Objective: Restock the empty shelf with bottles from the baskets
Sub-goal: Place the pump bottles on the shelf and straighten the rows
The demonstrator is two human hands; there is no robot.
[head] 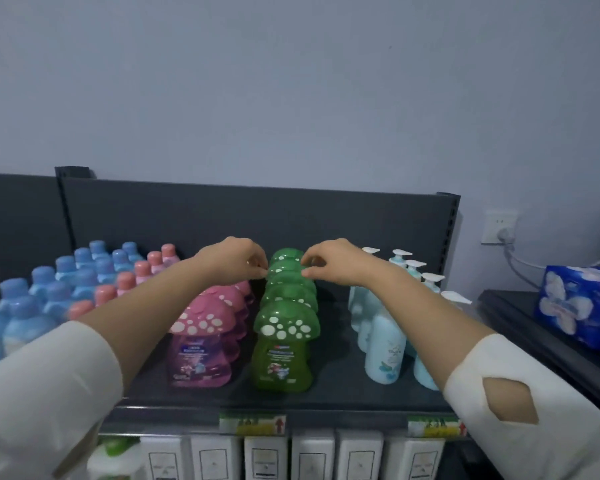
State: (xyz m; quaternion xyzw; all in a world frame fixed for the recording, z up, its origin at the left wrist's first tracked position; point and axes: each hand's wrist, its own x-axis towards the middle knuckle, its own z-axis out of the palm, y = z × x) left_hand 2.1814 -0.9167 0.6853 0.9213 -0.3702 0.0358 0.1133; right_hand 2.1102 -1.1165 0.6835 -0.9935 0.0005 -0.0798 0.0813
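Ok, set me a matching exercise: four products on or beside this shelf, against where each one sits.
Things
1. green mushroom bottles
2. pink mushroom bottles
3. pump bottles
4. tissue pack

Places
A. off the shelf, on the dark surface at far right
B. the row whose back caps the left hand and right hand touch
C. the row behind the left forearm
D. the right part of the shelf, behind the right forearm

Pairs: 1-B, 2-C, 3-D, 4-A
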